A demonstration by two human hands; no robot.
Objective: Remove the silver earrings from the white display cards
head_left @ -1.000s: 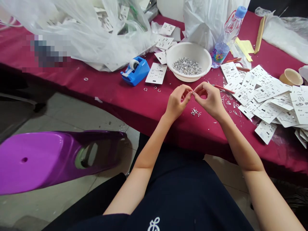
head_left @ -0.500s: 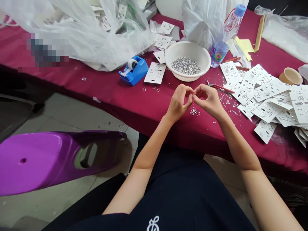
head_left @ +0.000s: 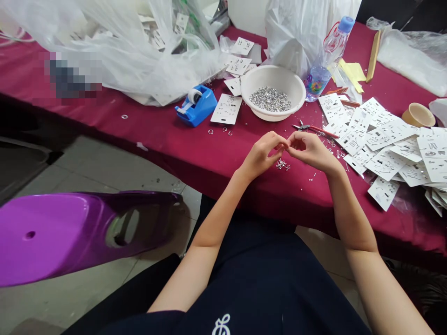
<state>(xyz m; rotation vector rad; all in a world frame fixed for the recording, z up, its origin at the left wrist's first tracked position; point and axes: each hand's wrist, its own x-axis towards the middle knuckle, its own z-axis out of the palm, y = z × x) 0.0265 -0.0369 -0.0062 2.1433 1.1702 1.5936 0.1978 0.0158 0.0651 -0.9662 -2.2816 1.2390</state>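
My left hand [head_left: 262,156] and my right hand [head_left: 310,150] meet fingertip to fingertip over the table's front part. Both are closed in a pinch; whatever lies between the tips is too small to make out. Just beneath them a small heap of silvery metal pieces [head_left: 283,164] rests on the cloth. Behind the hands stands a white bowl [head_left: 273,114] holding many small metal rings or earring-like pieces [head_left: 270,98]. Red-handled pliers [head_left: 316,129] lie just beyond my right hand, near loose metal bits.
White jewellery cards [head_left: 384,139] are piled at the right, near a tape roll [head_left: 418,115]. A blue tape dispenser [head_left: 197,106], a water bottle [head_left: 323,65] and plastic bags [head_left: 139,70] stand behind. A purple stool [head_left: 63,232] is at the left, below the dark red tablecloth [head_left: 167,144].
Both hands have shifted slightly right and downward in view, still pinched together. My right wrist has turned, its hand now more level. The whole view has moved a little.
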